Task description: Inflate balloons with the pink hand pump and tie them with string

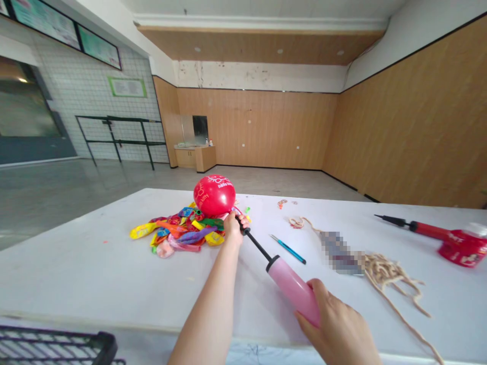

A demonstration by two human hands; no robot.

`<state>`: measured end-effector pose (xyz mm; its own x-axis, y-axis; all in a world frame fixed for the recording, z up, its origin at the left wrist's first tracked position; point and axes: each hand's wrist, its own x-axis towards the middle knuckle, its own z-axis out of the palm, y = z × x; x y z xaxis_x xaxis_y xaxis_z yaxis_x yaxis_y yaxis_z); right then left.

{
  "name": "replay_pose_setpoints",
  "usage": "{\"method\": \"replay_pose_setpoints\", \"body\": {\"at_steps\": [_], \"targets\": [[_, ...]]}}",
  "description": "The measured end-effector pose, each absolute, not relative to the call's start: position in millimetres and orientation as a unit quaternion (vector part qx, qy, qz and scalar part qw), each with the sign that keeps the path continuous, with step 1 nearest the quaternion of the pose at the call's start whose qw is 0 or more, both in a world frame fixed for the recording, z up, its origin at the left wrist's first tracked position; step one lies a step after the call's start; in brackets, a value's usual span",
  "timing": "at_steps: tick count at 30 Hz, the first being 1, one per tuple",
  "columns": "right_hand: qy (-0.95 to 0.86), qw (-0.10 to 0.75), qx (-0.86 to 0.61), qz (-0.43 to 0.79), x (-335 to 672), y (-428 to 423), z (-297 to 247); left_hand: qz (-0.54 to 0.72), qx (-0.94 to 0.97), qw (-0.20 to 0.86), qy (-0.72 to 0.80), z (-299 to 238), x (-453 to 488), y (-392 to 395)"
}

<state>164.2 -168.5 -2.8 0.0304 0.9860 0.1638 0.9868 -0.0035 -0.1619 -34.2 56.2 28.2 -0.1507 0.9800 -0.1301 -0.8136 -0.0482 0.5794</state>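
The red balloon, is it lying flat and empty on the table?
No, the red balloon is round and full of air, its neck pinched by the left hand onto the tip of the pink pump.

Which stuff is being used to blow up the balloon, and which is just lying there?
In use: red balloon, pink pump, left hand pinching the balloon's neck, right hand gripping the pump.
Lying about: flat balloons, thin blue tool, string, red pump, red tub.

Room L of balloon pile [178, 233]; string [388, 274] clutters R.
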Motion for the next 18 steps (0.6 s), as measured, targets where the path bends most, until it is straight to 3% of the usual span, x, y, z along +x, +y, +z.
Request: {"method": "replay_pose_setpoints", "body": {"at_steps": [8,18], "targets": [[-0.705,0.138,-0.695,0.013,112,-118,40,0.691,0.185,0.653,0.249,21,-20,51],[-0.732,0.136,-0.664,0.071,119,-149,17,0.677,0.173,0.651,0.298,20,-42,64]]}}
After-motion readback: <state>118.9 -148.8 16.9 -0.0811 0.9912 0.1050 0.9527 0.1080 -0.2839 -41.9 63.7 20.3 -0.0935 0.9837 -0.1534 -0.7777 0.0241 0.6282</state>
